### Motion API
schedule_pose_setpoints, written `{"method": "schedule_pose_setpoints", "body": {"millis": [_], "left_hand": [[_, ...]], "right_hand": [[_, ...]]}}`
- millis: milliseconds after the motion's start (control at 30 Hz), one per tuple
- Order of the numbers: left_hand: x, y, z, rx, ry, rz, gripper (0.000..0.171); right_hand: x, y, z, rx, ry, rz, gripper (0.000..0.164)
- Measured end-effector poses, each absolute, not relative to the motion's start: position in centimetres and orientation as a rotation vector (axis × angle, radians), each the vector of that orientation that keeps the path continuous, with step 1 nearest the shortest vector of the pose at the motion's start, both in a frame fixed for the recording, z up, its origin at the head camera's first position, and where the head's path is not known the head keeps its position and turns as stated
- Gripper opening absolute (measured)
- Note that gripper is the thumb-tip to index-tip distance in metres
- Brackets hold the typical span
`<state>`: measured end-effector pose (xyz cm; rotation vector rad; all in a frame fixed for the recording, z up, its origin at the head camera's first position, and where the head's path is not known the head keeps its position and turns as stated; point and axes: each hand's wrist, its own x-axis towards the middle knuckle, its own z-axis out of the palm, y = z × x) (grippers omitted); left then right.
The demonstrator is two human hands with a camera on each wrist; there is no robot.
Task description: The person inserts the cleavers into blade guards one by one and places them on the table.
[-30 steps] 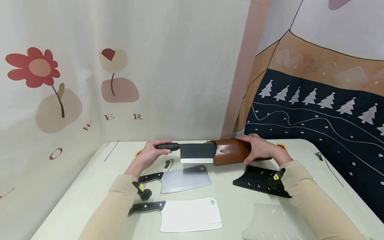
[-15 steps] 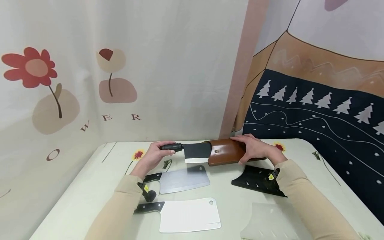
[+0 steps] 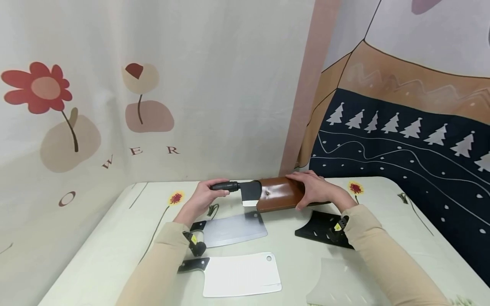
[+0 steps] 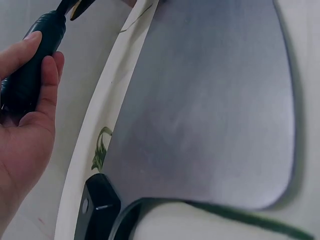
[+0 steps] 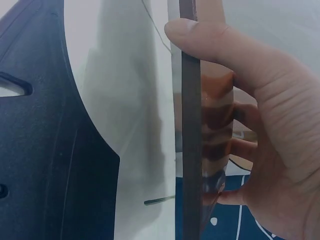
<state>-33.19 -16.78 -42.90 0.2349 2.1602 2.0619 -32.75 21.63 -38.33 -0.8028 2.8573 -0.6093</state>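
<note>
My left hand point(image 3: 204, 199) grips the black handle point(image 4: 37, 65) of a dark-bladed cleaver point(image 3: 250, 193) at the back of the table. Most of its blade is hidden inside a brown leather sheath point(image 3: 279, 193); a short stretch with a bright lower edge shows at the sheath's mouth. With its thumb on the near edge and fingers over the far side, my right hand point(image 3: 314, 189) holds the sheath's right end. In the right wrist view the sheath point(image 5: 192, 140) appears edge-on, the thumb pressing its rim. Below my left hand lies a grey cleaver point(image 4: 210, 105).
A second, bright-bladed cleaver point(image 3: 243, 275) lies in front of the grey one. To the right are a black slotted blade guard point(image 3: 321, 229) and a translucent white one point(image 3: 342, 282), partly under the right forearm. A printed curtain point(image 3: 214, 93) hangs behind the table.
The sheath has moved left and the cleaver handle slightly right, so less of the dark blade shows outside the sheath. Both hands have come closer together.
</note>
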Motion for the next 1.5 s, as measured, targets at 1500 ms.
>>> {"method": "schedule_pose_setpoints", "body": {"millis": [1500], "left_hand": [[-35.3,-13.7,-44.0,0.162,2.262,1.962,0.048]], "right_hand": [[-34.9,18.5,-40.3,-0.783,2.855,-0.624,0.106]]}}
